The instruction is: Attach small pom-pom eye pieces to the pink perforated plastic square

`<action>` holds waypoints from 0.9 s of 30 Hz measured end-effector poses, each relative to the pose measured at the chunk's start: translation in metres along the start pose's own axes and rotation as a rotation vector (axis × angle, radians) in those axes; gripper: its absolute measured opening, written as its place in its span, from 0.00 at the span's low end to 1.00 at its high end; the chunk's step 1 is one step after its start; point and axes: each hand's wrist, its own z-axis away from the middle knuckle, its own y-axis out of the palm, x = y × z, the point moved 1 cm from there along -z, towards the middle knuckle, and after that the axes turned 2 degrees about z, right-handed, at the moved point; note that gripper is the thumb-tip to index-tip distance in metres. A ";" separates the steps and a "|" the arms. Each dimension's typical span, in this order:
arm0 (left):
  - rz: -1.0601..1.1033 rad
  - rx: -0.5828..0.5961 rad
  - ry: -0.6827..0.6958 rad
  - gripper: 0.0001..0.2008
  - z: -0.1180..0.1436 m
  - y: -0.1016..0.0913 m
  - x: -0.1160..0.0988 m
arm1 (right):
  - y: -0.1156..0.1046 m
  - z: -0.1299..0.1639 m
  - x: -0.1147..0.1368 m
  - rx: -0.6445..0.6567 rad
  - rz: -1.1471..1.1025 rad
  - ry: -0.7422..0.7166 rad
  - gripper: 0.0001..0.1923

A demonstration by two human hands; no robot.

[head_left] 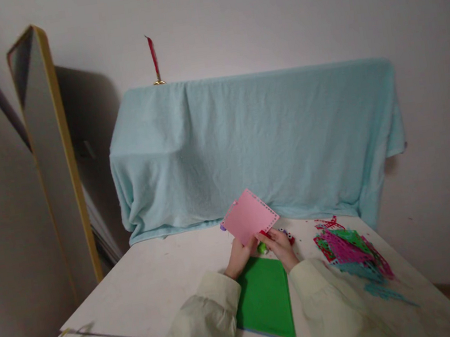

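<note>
We hold a pink sheet (250, 215) just right of centre in the frame, above the table (173, 277). It stands turned on a corner, like a diamond, rising away from our fingertips toward the blue cloth (254, 137). It looks nearly square, so we cannot make out a long axis; small holes run along its upper right edge.

Our left hand (239, 257) closes on its lowest corner, and our right hand (281, 249) pinches the lower right edge, so neither is clearly nearer. Each grip looks narrow, fingers folded behind, though we cannot see how firmly they press. By the right fingertips we see a red bit (264, 233), too small to name.

Below our hands lies a green stack (267, 298), its longer side running down the frame. Between our wrists sits a small green piece (262, 248); at the right of the frame, well apart, lies a heap of scraps (345, 249).
</note>
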 end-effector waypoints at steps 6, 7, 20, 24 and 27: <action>-0.006 -0.014 0.039 0.21 0.000 -0.001 0.002 | -0.002 -0.003 -0.006 -0.041 0.049 0.068 0.22; -0.014 -0.016 0.041 0.21 -0.001 -0.001 0.002 | -0.003 -0.003 -0.007 -0.039 0.052 0.073 0.22; -0.047 -0.012 0.011 0.22 -0.002 -0.003 0.006 | 0.001 0.000 0.000 0.012 -0.012 0.067 0.22; -0.055 -0.023 -0.027 0.23 -0.003 -0.003 0.010 | 0.002 -0.001 -0.005 0.003 -0.016 0.055 0.20; -0.035 -0.003 -0.074 0.23 -0.004 -0.003 0.016 | 0.004 -0.002 -0.008 -0.008 -0.002 0.047 0.18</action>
